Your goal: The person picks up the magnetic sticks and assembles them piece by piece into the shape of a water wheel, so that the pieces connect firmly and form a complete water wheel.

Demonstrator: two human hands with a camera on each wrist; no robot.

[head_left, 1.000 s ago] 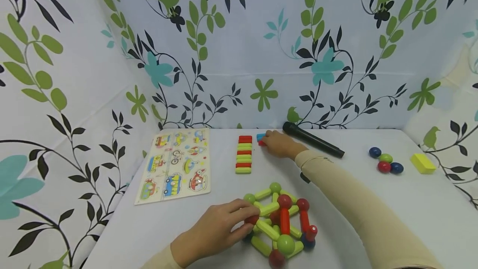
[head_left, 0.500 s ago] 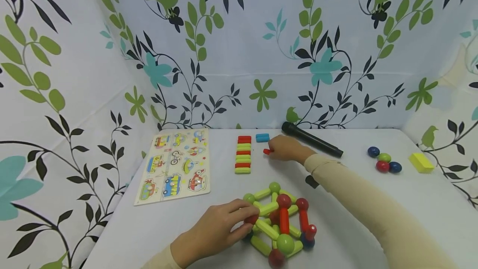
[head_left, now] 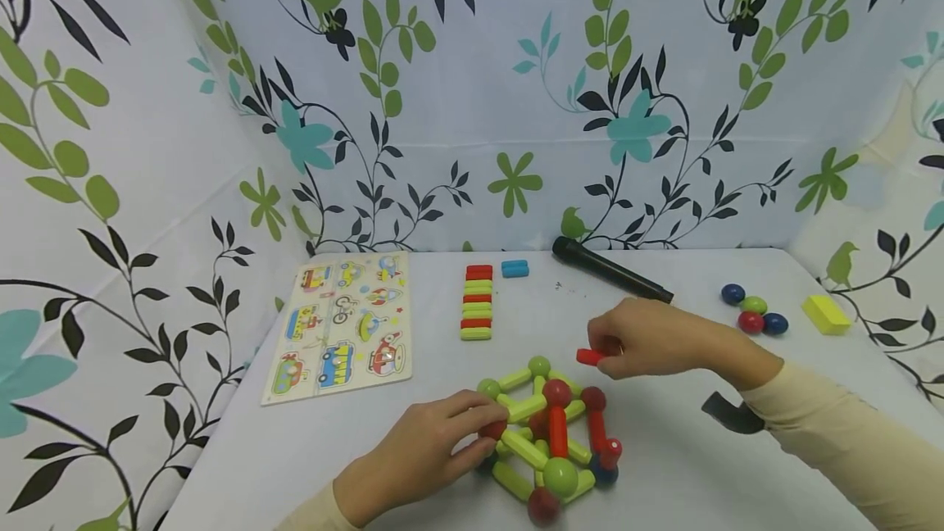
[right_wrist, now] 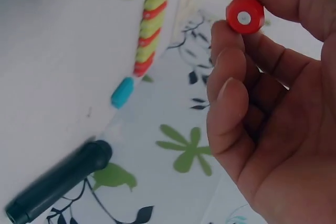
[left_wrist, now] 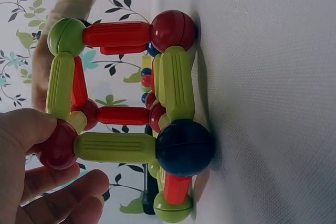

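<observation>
Puzzle board with vehicle pictures is laid flat at far left of the white table, well apart from both hands.

Left hand is curled onto the near-left corner of the rod-and-ball frame; a dark red ball is pinched between thumb and fingers, judged as bracing so the frame is kept from sliding or collapsing. Frame is seated on the table, near the front edge.

Spare rods, red and green, are stacked side by side in a neat row behind the frame, with a lone blue rod just beside its far end; judged as a supply kept within reach.

Right hand is held above the table, just right of and behind the frame, not touching it. A red rod is pinched between thumb and fingertips, free end pointed left toward the frame's top.

Black microphone is lying behind the right hand; loose balls and a yellow block are at far right.

View differences: the left wrist view shows a dark blue ball as the frame's base corner on the table, mostly hidden from the head camera. The right wrist view shows the red rod end-on, with a pale disc in its face, unseen from the head. Overall layout is given by the head view only.
</observation>
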